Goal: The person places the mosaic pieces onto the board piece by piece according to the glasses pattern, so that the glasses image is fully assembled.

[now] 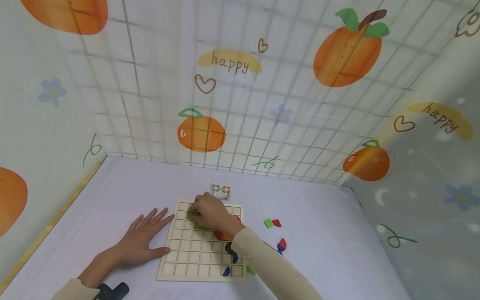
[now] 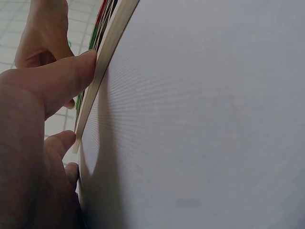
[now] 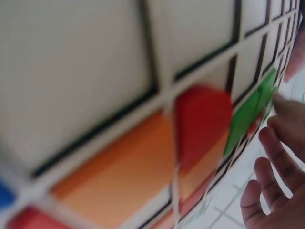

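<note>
Board [image 1: 183, 257] of gridded pale wood is touched by the left hand [image 1: 136, 245], fingers spread; flat green piece [image 1: 190, 215] is reached by the right hand [image 1: 211, 211], pinch indeterminable.

1. Far side: white fabric backdrop [image 1: 159, 100] showing grey grid lines, bearing orange fruit prints [image 1: 201, 135] and brown "happy" lettering [image 1: 230, 61] on a yellow patch.
2. Left side: white fabric panel [image 1: 33, 129] with a pale-blue flower print [image 1: 52, 91].
3. Right side: greyish fabric panel [image 1: 420, 204] with a white crescent-moon print [image 1: 378, 198].
4. Beneath: pale-lavender tabletop [image 1: 326, 216]; yellow strip [image 1: 52, 227] along its left edge.
</note>
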`<state>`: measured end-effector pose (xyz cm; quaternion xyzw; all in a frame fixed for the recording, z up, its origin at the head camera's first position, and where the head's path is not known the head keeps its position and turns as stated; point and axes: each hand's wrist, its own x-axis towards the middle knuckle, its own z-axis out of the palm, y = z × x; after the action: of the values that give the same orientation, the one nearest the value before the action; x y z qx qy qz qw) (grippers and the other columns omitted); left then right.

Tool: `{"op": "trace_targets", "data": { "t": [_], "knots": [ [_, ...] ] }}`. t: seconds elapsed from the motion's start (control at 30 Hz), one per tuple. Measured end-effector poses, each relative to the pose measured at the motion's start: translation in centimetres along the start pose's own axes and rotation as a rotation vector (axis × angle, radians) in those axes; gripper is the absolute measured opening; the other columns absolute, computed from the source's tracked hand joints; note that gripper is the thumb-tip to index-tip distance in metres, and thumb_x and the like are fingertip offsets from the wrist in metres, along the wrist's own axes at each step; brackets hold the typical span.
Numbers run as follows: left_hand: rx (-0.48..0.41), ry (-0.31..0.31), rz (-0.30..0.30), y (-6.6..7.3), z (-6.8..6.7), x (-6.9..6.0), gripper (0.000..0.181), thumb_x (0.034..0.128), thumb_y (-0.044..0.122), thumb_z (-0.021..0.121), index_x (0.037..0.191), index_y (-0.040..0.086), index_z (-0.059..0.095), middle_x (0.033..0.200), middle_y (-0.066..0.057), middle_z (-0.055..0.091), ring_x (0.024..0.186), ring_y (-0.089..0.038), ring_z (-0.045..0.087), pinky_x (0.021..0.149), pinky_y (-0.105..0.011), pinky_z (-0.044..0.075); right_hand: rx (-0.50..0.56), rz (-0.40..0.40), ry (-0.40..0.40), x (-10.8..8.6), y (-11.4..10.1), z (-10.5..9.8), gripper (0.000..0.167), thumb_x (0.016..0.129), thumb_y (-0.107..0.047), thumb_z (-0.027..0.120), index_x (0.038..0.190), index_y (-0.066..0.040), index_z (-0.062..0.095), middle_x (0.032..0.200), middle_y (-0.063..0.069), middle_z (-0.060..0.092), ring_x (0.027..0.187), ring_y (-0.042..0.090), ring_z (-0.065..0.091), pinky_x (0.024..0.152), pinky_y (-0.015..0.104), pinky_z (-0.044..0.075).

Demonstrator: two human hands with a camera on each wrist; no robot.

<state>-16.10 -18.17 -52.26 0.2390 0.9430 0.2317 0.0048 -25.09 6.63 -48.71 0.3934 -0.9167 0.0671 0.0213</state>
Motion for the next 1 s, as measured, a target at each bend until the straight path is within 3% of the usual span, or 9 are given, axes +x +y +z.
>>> {"op": "trace_targets", "data": {
  "t": [0.1, 0.2, 0.33, 0.4, 0.57, 0.83, 1.0],
  "knots": [
    [0.008, -0.01, -0.01, -0.2, 0.1, 0.1, 0.087, 0.0831, 0.064, 0.065, 0.153, 0.02, 0.037, 0.16, -0.011, 0.025, 0.146, -0.039, 0.013, 0.113, -0.061, 0.008, -0.015, -0.003, 0.028, -0.8, 0.5, -0.4, 0.024, 0.093, -0.037, 0.069, 0.11, -0.022, 0.076, 0.097, -0.009, 0.064, 0.081, 0.007, 0.05, 0.072, 0.019, 0.044],
    [0.016, -0.015, -0.021, -0.3, 0.1, 0.1, 0.087, 0.0826, 0.064, 0.066, 0.153, 0.021, 0.037, 0.161, -0.01, 0.024, 0.147, -0.038, 0.012, 0.114, -0.06, 0.007, -0.013, 0.023, 0.036, -2.0, 1.2, -1.0, 0.025, 0.095, -0.035, 0.066, 0.113, -0.02, 0.074, 0.102, -0.007, 0.065, 0.087, 0.009, 0.055, 0.086, 0.024, 0.048],
    [0.009, -0.009, -0.023, -0.3, 0.2, 0.1, 0.088, 0.0821, 0.064, 0.066, 0.153, 0.02, 0.037, 0.16, -0.01, 0.025, 0.147, -0.038, 0.012, 0.113, -0.061, 0.008, 0.005, 0.07, 0.046, -4.1, 2.4, -1.6, 0.025, 0.095, -0.033, 0.067, 0.115, -0.019, 0.073, 0.107, -0.006, 0.065, 0.095, 0.011, 0.06, 0.104, 0.034, 0.042],
    [0.002, -0.001, -0.013, -0.2, 0.2, 0.1, 0.088, 0.082, 0.064, 0.066, 0.152, 0.019, 0.039, 0.16, -0.011, 0.026, 0.146, -0.039, 0.013, 0.113, -0.062, 0.009, 0.024, 0.109, 0.057, -5.3, 3.2, -1.7, 0.025, 0.094, -0.032, 0.068, 0.114, -0.018, 0.073, 0.106, -0.006, 0.065, 0.095, 0.012, 0.059, 0.101, 0.034, 0.045],
    [0.006, -0.005, -0.012, -0.3, 0.4, 0.1, 0.088, 0.0818, 0.065, 0.065, 0.153, 0.02, 0.038, 0.16, -0.011, 0.025, 0.147, -0.039, 0.012, 0.113, -0.061, 0.008, 0.052, 0.232, 0.094, -8.5, 5.5, -2.0, 0.022, 0.091, -0.029, 0.072, 0.109, -0.016, 0.075, 0.1, -0.004, 0.065, 0.088, 0.014, 0.054, 0.075, 0.03, 0.052],
    [-0.019, 0.048, 0.01, -0.5, 0.9, 0.0, 0.087, 0.0814, 0.063, 0.067, 0.151, 0.019, 0.04, 0.159, -0.012, 0.028, 0.146, -0.039, 0.014, 0.113, -0.061, 0.007, -0.041, 0.406, 0.102, -13.7, 8.9, -2.0, 0.026, 0.086, -0.028, 0.077, 0.11, -0.018, 0.074, 0.105, -0.001, 0.062, 0.093, 0.018, 0.054, 0.079, 0.035, 0.052],
    [-0.007, 0.022, -0.013, -0.3, 0.8, 0.1, 0.088, 0.0808, 0.064, 0.067, 0.152, 0.02, 0.039, 0.16, -0.011, 0.026, 0.147, -0.039, 0.013, 0.113, -0.06, 0.008, -0.051, 0.455, 0.079, -16.8, 10.3, -2.4, 0.033, 0.084, -0.03, 0.08, 0.113, -0.015, 0.073, 0.106, 0.001, 0.062, 0.092, 0.019, 0.054, 0.076, 0.035, 0.052]
  ]
}}
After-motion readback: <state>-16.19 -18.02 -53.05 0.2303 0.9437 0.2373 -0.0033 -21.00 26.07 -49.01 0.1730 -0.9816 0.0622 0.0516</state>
